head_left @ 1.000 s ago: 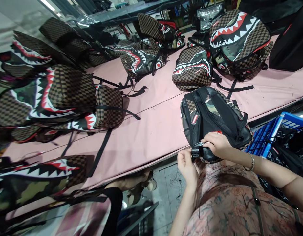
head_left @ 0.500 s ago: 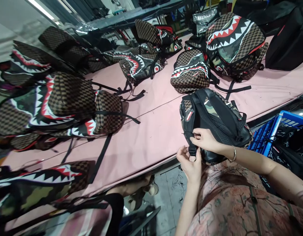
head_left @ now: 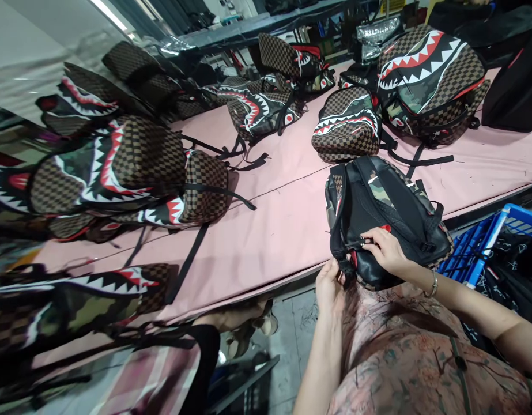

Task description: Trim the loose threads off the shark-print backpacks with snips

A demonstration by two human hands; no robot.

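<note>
A black backpack (head_left: 378,202) with camouflage and checkered parts lies at the table's front edge, its padded back and shoulder straps facing up. My left hand (head_left: 330,282) is closed on a black strap (head_left: 344,264) at the bag's near left corner. Just right of it, my right hand (head_left: 384,249) pinches a thin dark piece above the bag's lower edge; what exactly it holds is too small to tell. A bit of red shows between the two hands, and another beside my right fingers.
Checkered shark-mouth backpacks (head_left: 140,167) crowd the left of the pink table (head_left: 287,219). More (head_left: 434,80) stand behind the black backpack. A blue crate (head_left: 486,242) with dark bags is at the right. Part of another person (head_left: 162,374) shows at lower left.
My right hand has moved right, away from the strap, and red now shows near the fingers. My left hand has closed on the strap end. The whole view has shifted slightly.
</note>
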